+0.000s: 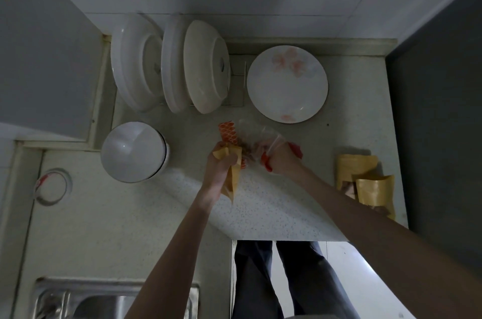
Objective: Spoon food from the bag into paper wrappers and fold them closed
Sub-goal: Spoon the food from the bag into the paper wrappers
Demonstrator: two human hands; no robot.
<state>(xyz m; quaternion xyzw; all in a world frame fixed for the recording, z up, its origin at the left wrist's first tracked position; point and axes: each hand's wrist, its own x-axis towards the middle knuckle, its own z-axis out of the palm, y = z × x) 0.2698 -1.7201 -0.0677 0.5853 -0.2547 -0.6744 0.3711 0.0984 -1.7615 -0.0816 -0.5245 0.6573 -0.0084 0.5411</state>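
Two bare forearms reach out from the camera over a speckled bench (260, 214). The left hand (221, 164), its grip closed, holds a yellow paper wrapper (233, 180) upright by its mouth, beside a clear plastic bag (257, 136) with red print holding brownish food. The right hand (280, 159), grip closed, clutches a red-handled spoon (267, 163) at the bag. Filled wrappers (370, 183) lie at the bench's right edge. White dishes (169, 65) stand in a rack by the tiled wall, a flowered plate (287, 84) beside them; a steel sink (109, 300) sits lower left.
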